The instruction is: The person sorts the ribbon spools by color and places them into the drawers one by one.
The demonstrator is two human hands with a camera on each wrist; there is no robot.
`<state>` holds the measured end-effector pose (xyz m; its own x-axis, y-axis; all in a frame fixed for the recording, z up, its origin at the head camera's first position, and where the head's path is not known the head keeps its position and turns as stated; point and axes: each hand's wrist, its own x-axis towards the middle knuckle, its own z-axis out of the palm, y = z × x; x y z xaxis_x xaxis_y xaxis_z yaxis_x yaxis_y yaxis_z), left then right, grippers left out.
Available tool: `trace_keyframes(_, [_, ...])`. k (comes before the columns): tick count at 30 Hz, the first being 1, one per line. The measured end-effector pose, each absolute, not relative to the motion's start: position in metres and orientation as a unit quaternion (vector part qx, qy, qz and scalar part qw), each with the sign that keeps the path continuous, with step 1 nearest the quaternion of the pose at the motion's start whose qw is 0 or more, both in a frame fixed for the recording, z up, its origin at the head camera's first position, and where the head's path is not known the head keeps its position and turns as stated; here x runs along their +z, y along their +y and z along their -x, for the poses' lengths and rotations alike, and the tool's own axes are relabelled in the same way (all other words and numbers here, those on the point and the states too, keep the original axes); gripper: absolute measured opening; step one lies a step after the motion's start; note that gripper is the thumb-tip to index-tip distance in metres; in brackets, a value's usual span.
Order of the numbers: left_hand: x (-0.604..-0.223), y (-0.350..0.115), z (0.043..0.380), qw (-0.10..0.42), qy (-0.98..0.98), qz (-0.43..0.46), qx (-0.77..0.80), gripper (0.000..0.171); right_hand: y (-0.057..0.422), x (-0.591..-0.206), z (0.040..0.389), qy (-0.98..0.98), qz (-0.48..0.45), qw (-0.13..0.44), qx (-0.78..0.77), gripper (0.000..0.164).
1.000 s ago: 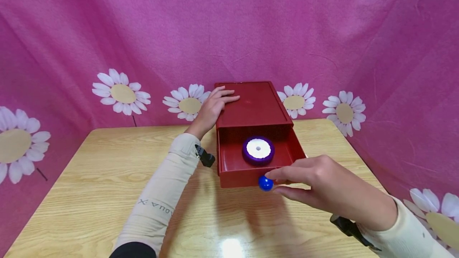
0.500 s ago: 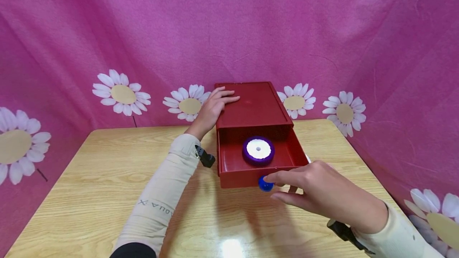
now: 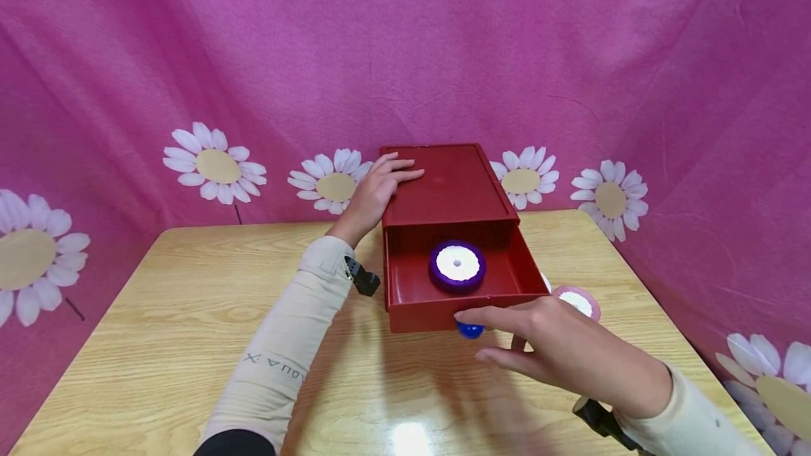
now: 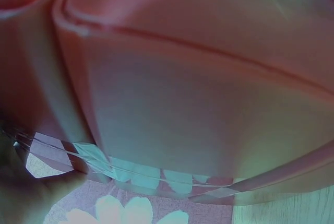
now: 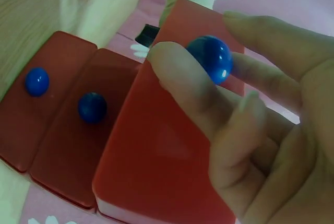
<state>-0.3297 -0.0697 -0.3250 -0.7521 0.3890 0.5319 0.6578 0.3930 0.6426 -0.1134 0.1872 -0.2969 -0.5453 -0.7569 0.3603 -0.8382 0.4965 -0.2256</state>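
Observation:
A red drawer cabinet (image 3: 450, 185) stands at the back of the table with its top drawer (image 3: 421, 317) pulled out. Inside that drawer lies a purple-rimmed spool (image 3: 457, 263) with a white face, like a ribbon roll. My left hand (image 3: 374, 192) rests on the cabinet's top left edge, fingers laid over the top. At the drawer's front, my right hand (image 3: 548, 343) has its index finger over the blue knob (image 3: 470, 331); the thumb is apart from it, below right. In the right wrist view the fingers spread around the knob (image 5: 211, 59).
Two lower drawers with blue knobs (image 5: 37, 82) are closed in the right wrist view. A pink-rimmed spool (image 3: 578, 300) lies on the wooden table (image 3: 241, 301), right of the cabinet, partly behind my right hand. Pink flowered cloth (image 3: 405, 48) hangs behind and at both sides.
My right hand has shifted slightly left, its index finger sliding over the knob and its thumb moving away. The pink spool has come into view. Drawer and left hand stay put.

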Motion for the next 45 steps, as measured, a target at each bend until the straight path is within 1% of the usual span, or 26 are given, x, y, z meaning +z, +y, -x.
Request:
trace_keyframes(3, [-0.325, -0.069, 0.329, 0.148, -0.821, 0.318, -0.451, 0.048, 0.186, -0.300, 0.113, -0.859, -0.465, 0.109, 0.185, 0.042])
trace_keyframes(12, [-0.325, -0.070, 0.328, 0.147, -0.822, 0.317, -0.451, 0.048, 0.183, -0.305, 0.110, -0.872, -0.439, 0.104, 0.187, 0.046])
trace_keyframes(20, [-0.325, -0.070, 0.328, 0.153, -0.818, 0.324, -0.450, 0.048, 0.175, -0.322, 0.106, -0.861, -0.406, 0.166, 0.258, 0.032])
trace_keyframes(24, [-0.326, -0.070, 0.329, 0.153, -0.817, 0.324, -0.452, 0.047, 0.171, -0.328, 0.104, -0.864, -0.372, 0.167, 0.295, 0.031])
trace_keyframes(28, [-0.325, -0.070, 0.330, 0.151, -0.817, 0.321, -0.454, 0.047, 0.168, -0.332, 0.101, -0.868, -0.351, 0.174, 0.306, 0.034])
trace_keyframes(33, [-0.325, -0.070, 0.330, 0.156, -0.815, 0.325, -0.454, 0.047, 0.166, -0.337, 0.101, -0.859, -0.360, 0.209, 0.299, 0.038])
trace_keyframes(36, [-0.326, -0.070, 0.331, 0.158, -0.813, 0.328, -0.454, 0.047, 0.165, -0.338, 0.101, -0.857, -0.363, 0.219, 0.292, 0.040])
trace_keyframes(45, [-0.326, -0.070, 0.330, 0.155, -0.815, 0.323, -0.456, 0.047, 0.164, -0.335, 0.102, -0.859, -0.362, 0.215, 0.291, 0.044])
